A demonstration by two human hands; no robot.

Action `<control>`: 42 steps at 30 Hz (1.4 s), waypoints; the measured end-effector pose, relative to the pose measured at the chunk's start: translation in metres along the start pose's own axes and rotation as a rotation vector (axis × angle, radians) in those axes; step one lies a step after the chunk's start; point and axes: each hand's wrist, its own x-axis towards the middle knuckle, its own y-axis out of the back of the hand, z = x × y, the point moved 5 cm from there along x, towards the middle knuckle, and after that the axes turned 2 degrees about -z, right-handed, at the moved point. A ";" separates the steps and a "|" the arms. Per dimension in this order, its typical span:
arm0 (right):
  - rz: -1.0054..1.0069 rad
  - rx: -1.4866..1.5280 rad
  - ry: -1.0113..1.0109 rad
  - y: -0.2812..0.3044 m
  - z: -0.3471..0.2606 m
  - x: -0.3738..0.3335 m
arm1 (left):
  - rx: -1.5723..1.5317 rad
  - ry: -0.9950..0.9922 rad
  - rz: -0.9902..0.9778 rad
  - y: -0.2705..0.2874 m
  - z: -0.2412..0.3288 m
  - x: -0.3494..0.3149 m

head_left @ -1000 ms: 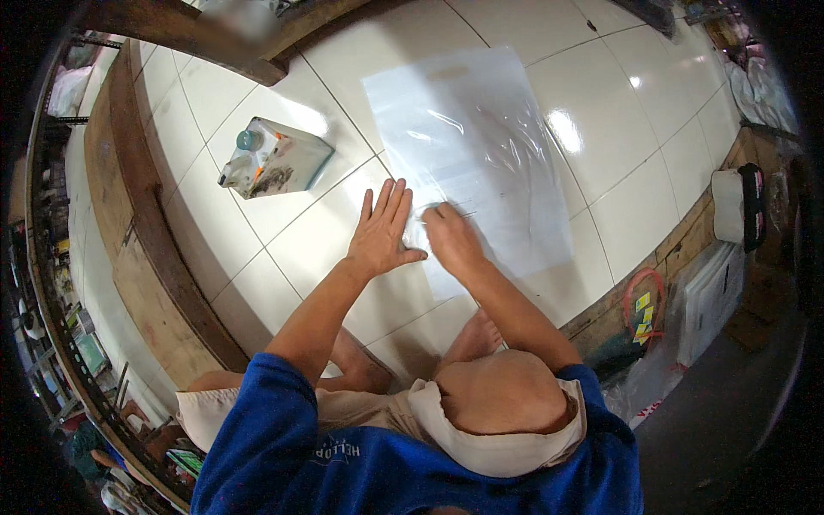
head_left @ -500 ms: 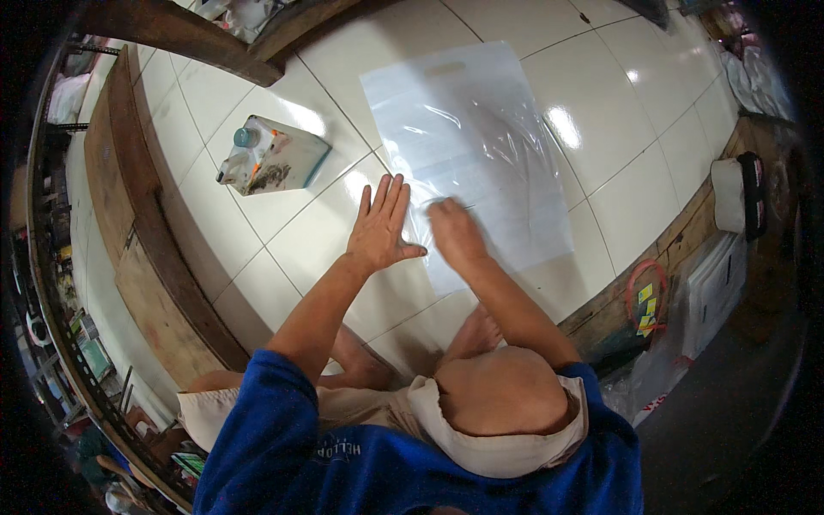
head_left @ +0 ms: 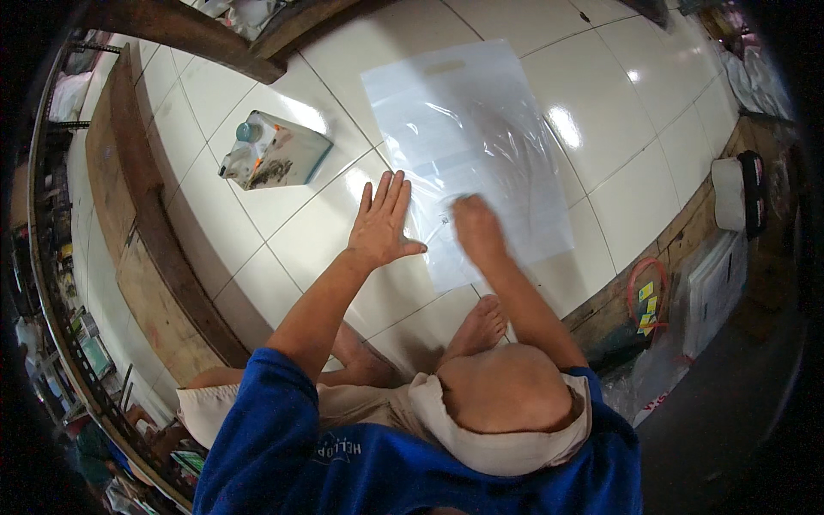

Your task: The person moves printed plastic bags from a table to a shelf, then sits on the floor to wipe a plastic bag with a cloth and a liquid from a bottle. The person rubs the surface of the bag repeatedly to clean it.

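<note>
A flat white plastic bag point(head_left: 506, 172) with a cut-out handle lies on the tiled floor, its glossy surface wrinkled and catching light. My left hand point(head_left: 378, 227) is spread flat, fingers straight, at the bag's left edge, with the thumb pointing toward it. Over the lower middle of the bag, my right hand point(head_left: 479, 230) is curled closed and blurred by motion. Whatever its fingers may hold is hidden. A small dark mark point(head_left: 445, 220) shows on the bag just left of that hand.
A whitish, stained jerry can point(head_left: 287, 156) with a teal cap stands left of the bag. A wooden beam point(head_left: 154, 266) runs along the left, and another wooden edge point(head_left: 661, 249) along the right. A bundle with a red strap point(head_left: 645, 296) lies beyond that edge.
My right hand has moved a little to the right across the bag, uncovering the small dark mark. My left hand stays nearly where it was.
</note>
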 end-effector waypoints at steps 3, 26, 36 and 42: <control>0.282 0.098 -0.070 0.037 0.081 -0.003 | 0.024 0.037 -0.060 0.002 0.002 0.000; -0.061 0.044 0.081 -0.008 -0.032 -0.006 | 0.048 0.020 -0.009 0.002 0.002 0.000; 0.002 0.616 -0.408 0.078 0.091 0.005 | 0.043 0.060 -0.072 -0.001 0.004 -0.001; -0.012 1.767 -0.471 0.056 0.023 -0.017 | -0.422 0.069 0.073 0.010 -0.013 0.000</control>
